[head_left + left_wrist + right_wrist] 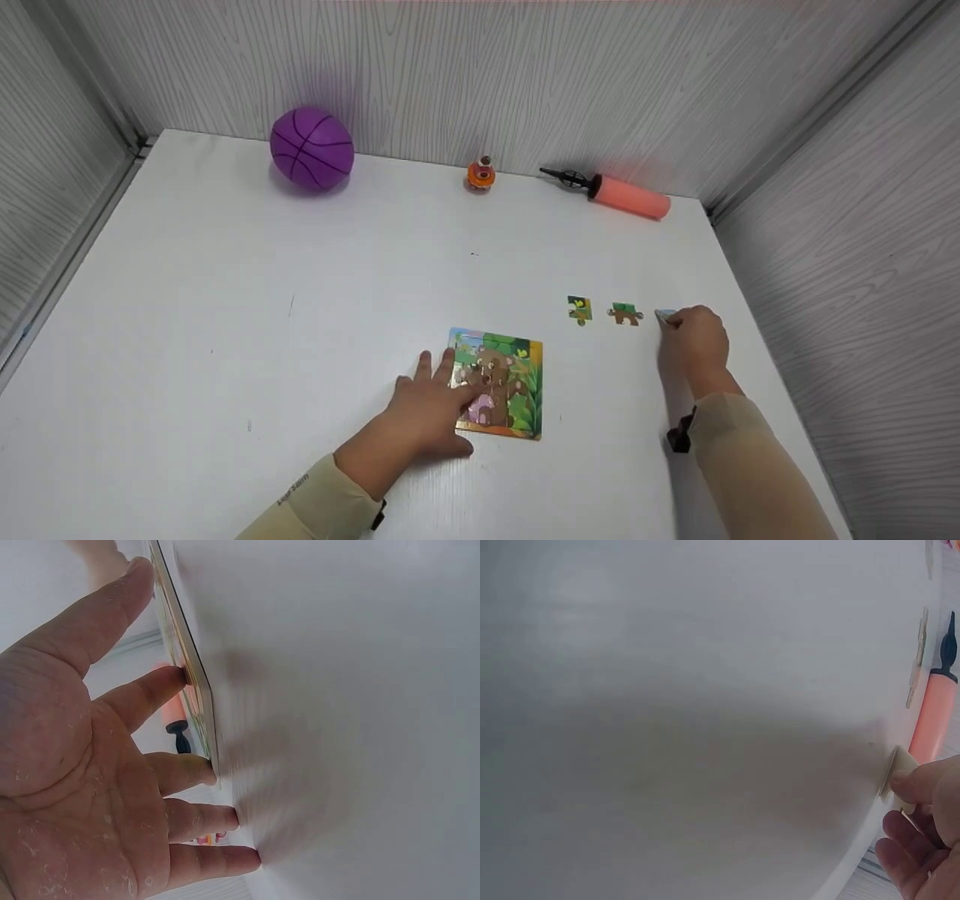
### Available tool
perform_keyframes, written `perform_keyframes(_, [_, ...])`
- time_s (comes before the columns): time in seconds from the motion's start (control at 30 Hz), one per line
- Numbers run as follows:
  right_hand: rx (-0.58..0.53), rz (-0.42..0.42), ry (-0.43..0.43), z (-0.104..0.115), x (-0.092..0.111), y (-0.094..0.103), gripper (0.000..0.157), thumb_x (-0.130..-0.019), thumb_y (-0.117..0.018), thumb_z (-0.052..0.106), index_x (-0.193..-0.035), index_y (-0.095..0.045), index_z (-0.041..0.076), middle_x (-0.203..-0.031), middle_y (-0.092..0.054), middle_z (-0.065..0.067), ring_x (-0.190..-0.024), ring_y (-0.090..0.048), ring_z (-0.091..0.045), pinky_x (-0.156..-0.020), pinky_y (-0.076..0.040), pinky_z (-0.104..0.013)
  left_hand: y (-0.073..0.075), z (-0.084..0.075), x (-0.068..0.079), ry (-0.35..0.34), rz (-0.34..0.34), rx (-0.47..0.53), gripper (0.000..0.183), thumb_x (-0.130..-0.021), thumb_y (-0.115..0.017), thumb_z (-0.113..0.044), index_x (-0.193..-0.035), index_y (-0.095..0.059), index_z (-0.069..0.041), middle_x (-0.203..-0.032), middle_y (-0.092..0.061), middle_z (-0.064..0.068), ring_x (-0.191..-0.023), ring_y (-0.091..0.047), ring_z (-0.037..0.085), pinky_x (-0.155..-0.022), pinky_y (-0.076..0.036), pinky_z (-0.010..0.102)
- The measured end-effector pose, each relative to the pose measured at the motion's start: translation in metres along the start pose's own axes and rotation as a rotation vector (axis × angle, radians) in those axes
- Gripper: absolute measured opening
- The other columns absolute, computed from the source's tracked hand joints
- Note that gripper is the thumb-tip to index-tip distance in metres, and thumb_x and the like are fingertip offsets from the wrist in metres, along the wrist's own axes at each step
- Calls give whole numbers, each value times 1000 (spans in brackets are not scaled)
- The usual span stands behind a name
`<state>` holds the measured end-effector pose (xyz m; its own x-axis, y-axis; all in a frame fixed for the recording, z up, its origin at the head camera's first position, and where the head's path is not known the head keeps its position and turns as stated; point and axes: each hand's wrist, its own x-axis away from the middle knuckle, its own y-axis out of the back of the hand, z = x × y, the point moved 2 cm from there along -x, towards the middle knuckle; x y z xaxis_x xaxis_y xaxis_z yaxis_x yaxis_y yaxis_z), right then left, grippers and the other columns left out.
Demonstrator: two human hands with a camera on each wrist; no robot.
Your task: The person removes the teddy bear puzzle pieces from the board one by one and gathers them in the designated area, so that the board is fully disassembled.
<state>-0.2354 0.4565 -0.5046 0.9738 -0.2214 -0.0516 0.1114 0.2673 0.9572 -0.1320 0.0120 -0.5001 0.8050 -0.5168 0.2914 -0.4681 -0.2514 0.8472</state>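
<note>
A square jigsaw puzzle [537, 382] with a brown bear picture lies flat on the white table. My left hand [429, 411] spreads its straight fingers over the puzzle's left side, the index fingertip on the picture and the thumb off its lower edge. In the left wrist view the fingertips meet the puzzle's edge and the tabletop. Farther right, my right hand [701, 341] pinches a light-blue puzzle piece [904, 765] between thumb and fingers, tilted close over the table. Two loose puzzle pieces, one with a yellow patch [579, 308] and one green and brown [625, 315], lie to its left.
Along the back wall stand a purple basketball [312, 148], a small orange toy figure [481, 175] and a pink hand pump [630, 196] with a black nozzle. Grey wood-grain panels [450, 75] enclose the table [225, 315] at the back and both sides.
</note>
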Motion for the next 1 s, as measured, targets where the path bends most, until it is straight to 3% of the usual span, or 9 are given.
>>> perform_keyframes(0.67, [-87, 140, -135, -9, 4, -2, 40, -101, -61, 17, -130, -69, -9, -130, -67, -30, -122, -63, -47, -100, -51, -60, -4, 0, -1, 13, 4, 0, 83, -79, -90, -48, -153, -60, -26, -171, -22, 29, -153, -18, 60, -106, -37, 76])
perform_keyframes(1.0, [-111, 204, -130, -7, 5, -2, 48, -104, -56, 24, -136, -64, -11, -135, -64, -32, -126, -60, -48, -103, -50, -59, -5, -1, -1, 22, 2, 9, 83, -81, -89, -47, -155, -58, -27, -171, -21, 28, -154, -16, 59, -107, -36, 77])
